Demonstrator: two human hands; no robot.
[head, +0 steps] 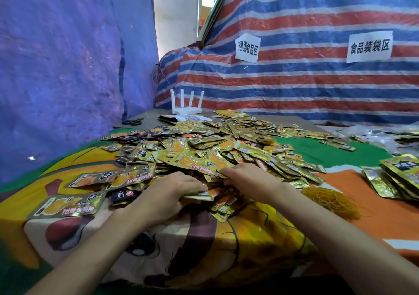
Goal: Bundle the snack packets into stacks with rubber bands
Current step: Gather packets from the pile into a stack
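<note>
A big heap of gold and orange snack packets point(210, 145) covers the middle of the table. At its near edge my left hand point(167, 192) grips a few packets point(199, 195) between thumb and fingers. My right hand point(247, 178) lies just to the right, fingers curled into the heap and touching packets; what it holds is hidden. A pile of yellow rubber bands point(331, 200) sits to the right of my right forearm. Several loose packets point(68, 206) lie flat to the left.
Stacked packets point(399, 176) lie at the right edge. A white router point(187, 107) and black scissors point(133, 121) stand at the back left. The table wears a cartoon-printed cloth point(204, 244). Striped tarpaulin point(294, 86) with paper signs walls the back; blue tarpaulin is on the left.
</note>
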